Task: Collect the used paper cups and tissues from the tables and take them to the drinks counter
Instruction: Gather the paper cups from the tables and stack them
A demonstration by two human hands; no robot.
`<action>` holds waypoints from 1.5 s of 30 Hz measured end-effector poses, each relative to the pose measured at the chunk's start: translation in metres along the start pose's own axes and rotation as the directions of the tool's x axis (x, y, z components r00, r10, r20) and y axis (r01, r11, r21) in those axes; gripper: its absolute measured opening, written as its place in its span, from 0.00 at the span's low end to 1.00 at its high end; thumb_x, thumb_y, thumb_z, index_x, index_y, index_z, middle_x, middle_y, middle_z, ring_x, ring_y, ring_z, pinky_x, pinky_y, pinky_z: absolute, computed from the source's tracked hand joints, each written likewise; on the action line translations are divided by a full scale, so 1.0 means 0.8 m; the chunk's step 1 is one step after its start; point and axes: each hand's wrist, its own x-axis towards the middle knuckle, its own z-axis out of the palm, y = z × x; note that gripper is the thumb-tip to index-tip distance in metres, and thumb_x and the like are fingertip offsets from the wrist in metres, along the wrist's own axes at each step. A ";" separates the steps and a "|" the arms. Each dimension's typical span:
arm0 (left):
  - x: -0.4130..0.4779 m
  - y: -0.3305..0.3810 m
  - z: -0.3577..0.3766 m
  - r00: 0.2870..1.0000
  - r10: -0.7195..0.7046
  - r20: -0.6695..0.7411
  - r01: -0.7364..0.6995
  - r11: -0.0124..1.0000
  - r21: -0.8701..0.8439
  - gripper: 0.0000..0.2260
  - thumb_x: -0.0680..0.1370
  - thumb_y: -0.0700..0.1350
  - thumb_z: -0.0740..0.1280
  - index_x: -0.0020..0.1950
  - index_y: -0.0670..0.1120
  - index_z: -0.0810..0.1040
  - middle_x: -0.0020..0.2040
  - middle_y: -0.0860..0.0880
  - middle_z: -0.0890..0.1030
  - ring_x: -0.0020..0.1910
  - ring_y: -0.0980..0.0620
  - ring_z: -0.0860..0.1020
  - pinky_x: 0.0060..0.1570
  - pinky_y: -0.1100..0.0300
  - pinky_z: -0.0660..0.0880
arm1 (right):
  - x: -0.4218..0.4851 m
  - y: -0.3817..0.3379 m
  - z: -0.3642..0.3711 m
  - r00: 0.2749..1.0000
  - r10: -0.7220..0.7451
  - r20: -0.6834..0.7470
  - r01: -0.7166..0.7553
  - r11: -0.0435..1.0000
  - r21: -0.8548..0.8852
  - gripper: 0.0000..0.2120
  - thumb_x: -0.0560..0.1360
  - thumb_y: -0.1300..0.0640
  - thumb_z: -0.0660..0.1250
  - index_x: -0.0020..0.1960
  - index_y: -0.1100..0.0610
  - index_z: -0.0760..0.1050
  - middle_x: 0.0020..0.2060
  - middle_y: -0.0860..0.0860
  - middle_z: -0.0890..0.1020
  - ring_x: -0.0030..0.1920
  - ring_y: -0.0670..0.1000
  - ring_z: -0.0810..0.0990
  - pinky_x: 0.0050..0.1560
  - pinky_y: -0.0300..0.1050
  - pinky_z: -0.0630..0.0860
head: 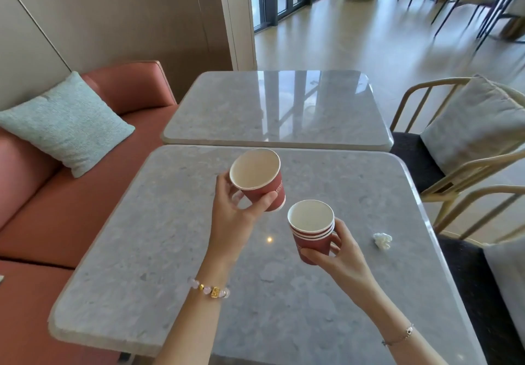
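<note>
My left hand (235, 214) grips a single red paper cup (257, 178), tilted so its white, empty inside faces me, above the near grey marble table (147, 265). Just to its lower right, my right hand (335, 253) holds a stack of several nested red paper cups (311, 228), upright and apart from the single cup. A crumpled white tissue (382, 240) lies on the table near its right edge, to the right of my right hand.
A second grey marble table (272, 108) stands just beyond the near one. A pink sofa (65, 211) with a pale green cushion (65, 123) runs along the left. Two wooden-armed chairs (443, 182) with grey cushions stand on the right. Open floor stretches beyond.
</note>
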 end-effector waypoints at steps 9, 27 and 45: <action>-0.010 0.003 0.063 0.969 -0.082 0.234 0.053 0.990 0.130 0.28 0.58 0.53 0.78 0.55 0.56 0.72 0.55 0.56 0.79 0.58 0.57 0.77 0.61 0.54 0.74 | -0.003 -0.008 -0.018 0.999 -0.040 -0.002 0.040 0.999 -0.018 0.31 0.62 0.59 0.77 0.61 0.46 0.71 0.52 0.45 0.82 0.52 0.42 0.79 0.50 0.30 0.72; -0.052 -0.026 0.096 0.909 -0.205 0.363 0.110 0.958 0.266 0.31 0.63 0.51 0.77 0.62 0.55 0.68 0.61 0.60 0.73 0.61 0.71 0.67 0.66 0.56 0.65 | -0.019 -0.004 -0.048 0.995 -0.049 -0.087 0.054 0.997 0.048 0.30 0.62 0.59 0.78 0.60 0.47 0.71 0.51 0.46 0.82 0.53 0.45 0.79 0.53 0.38 0.75; -0.063 -0.050 0.116 0.768 0.275 0.578 -0.638 0.401 0.658 0.21 0.75 0.54 0.59 0.61 0.43 0.77 0.57 0.46 0.79 0.57 0.44 0.77 0.57 0.48 0.74 | -0.031 -0.010 -0.120 0.940 -0.103 -0.326 0.133 0.989 0.071 0.28 0.64 0.68 0.76 0.57 0.49 0.72 0.48 0.47 0.81 0.48 0.39 0.80 0.46 0.31 0.75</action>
